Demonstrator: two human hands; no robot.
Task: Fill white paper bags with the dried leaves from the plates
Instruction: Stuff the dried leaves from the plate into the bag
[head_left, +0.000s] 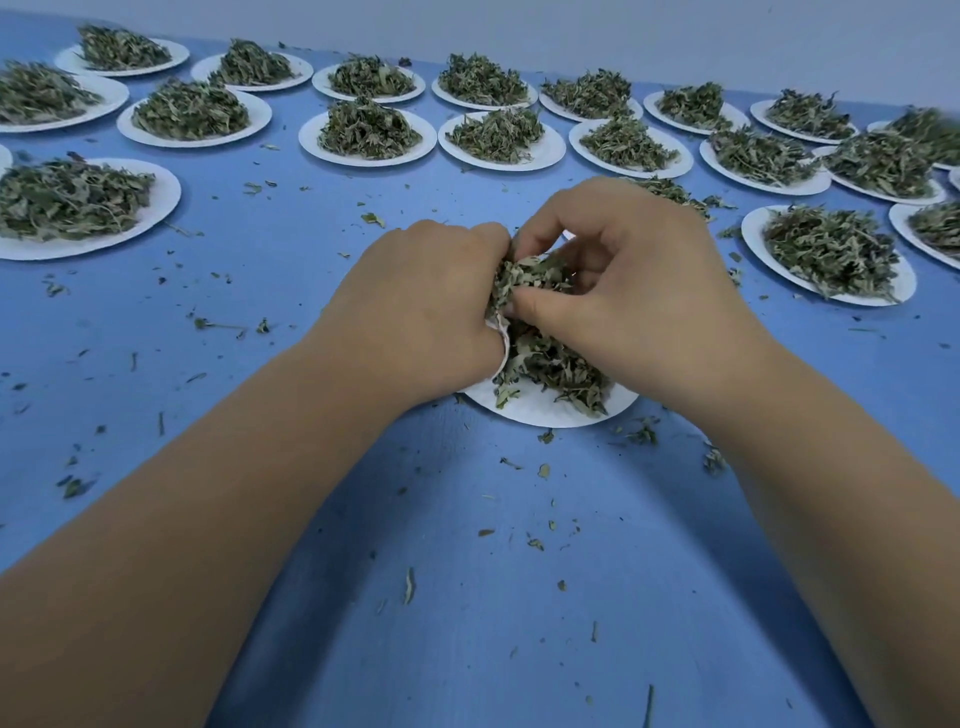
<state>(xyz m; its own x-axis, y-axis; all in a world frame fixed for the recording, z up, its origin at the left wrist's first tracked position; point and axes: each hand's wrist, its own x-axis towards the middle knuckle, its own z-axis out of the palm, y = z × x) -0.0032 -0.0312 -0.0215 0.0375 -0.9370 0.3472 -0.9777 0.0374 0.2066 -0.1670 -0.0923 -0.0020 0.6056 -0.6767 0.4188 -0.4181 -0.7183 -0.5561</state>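
Note:
A white plate (550, 413) lies in the middle of the blue table, with a heap of dried green leaves (550, 358) on it. Above it my left hand (421, 306) grips a white paper bag (500, 338); only a narrow strip of the bag's edge shows beside the hand. My right hand (623, 280) has its fingers curled round a clump of dried leaves at the bag's mouth. Leaves stick up between the two hands. Most of the bag and the plate's far half are hidden by my hands.
Many white plates heaped with dried leaves stand in rows across the far half of the table, such as one at the left (78, 208) and one at the right (831, 254). Loose leaf crumbs lie scattered over the blue table (467, 571). A pale wall runs behind.

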